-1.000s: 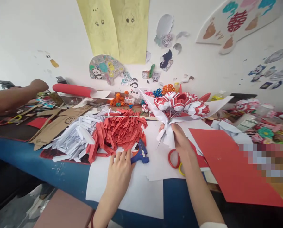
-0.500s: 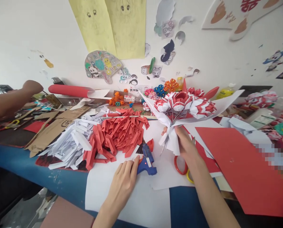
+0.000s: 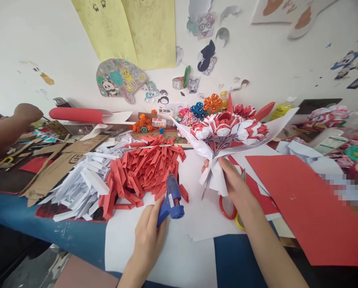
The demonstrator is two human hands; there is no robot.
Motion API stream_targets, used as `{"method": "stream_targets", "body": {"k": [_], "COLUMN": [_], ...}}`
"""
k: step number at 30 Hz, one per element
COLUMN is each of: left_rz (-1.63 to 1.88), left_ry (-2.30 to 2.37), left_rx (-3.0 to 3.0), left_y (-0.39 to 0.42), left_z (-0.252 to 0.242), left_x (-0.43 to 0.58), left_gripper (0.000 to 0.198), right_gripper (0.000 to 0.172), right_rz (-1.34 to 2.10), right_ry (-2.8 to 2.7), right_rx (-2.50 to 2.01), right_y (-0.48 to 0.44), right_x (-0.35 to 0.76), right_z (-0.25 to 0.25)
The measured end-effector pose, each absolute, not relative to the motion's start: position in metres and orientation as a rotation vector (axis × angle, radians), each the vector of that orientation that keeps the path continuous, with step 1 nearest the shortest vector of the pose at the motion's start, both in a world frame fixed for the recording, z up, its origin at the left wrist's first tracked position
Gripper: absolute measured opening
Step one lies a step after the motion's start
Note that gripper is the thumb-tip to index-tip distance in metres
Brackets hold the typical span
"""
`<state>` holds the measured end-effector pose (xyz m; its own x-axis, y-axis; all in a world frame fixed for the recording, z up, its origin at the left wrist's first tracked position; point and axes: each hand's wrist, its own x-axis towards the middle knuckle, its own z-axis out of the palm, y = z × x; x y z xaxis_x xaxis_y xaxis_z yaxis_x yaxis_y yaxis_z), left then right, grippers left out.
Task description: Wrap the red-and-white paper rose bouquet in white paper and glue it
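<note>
My left hand (image 3: 149,236) is closed around the handle of a blue glue gun (image 3: 171,196), lifting it off the white paper sheet (image 3: 179,248). The gun's nozzle points up toward a pile of folded red paper pieces (image 3: 145,168). My right hand (image 3: 234,182) grips the wrapped stem of a paper bouquet (image 3: 227,130) of red-and-white folded flowers in a white paper wrap, held upright over the table.
Folded white paper pieces (image 3: 83,184) lie left of the red pile. A red sheet (image 3: 293,204) lies at right, scissors with red handle (image 3: 227,206) under my right wrist. Cardboard (image 3: 55,168), a red roll (image 3: 79,115), small paper flowers (image 3: 203,108). Another person's arm (image 3: 7,128) at far left.
My left hand went from lying flat beside the glue gun to gripping its handle and raising it. The bouquet stayed in my right hand; the view dipped slightly.
</note>
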<state>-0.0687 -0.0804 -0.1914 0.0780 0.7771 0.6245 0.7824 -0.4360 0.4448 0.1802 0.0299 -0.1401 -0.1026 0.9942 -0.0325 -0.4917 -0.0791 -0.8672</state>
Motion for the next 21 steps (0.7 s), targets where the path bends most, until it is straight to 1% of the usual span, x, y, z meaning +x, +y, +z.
{"method": "stream_targets", "body": {"k": [3,6,9,11,13,14,16,18,21], "left_rz": [-1.272,-1.191,-1.306,-1.471,-1.645,-1.724,-1.899,-2.157,-2.626], "left_ry": [-1.647,-1.556,-1.593,-1.734,-2.017,-2.187,-2.453,-2.532,-2.387], "left_rx": [-2.269,-2.359,-2.438,-2.404,-2.215,-2.063,-1.768,-1.673,-1.801], "left_y": [-0.079,-0.083,-0.096,-0.107,-0.117,-0.121,-0.123,-0.119,-0.112], "left_z": [-0.191,-0.191,-0.195,-0.201,-0.206,-0.208,-0.207,-0.201,-0.188], "left_x": [-0.068,-0.068,-0.070,-0.071,-0.073,-0.073,-0.073,-0.071,-0.065], "left_gripper": [0.038,0.041,0.042,0.037,0.030,0.030,0.036,0.041,0.040], "right_gripper": [0.036,0.033,0.032,0.032,0.032,0.033,0.034,0.035,0.032], "right_rz": [1.504,1.507,1.521,1.533,1.541,1.544,1.557,1.569,1.567], "right_ry": [-0.865,-0.867,-0.873,-0.891,-0.909,-0.912,-0.903,-0.892,-0.895], "right_rx": [-0.801,-0.775,-0.763,-0.771,-0.780,-0.781,-0.782,-0.789,-0.794], "right_y": [0.029,0.027,0.025,0.024,0.024,0.024,0.025,0.026,0.025], "right_x": [0.180,0.180,0.180,0.180,0.181,0.181,0.182,0.183,0.183], "right_z": [-0.137,-0.135,-0.134,-0.135,-0.136,-0.137,-0.140,-0.142,-0.144]}}
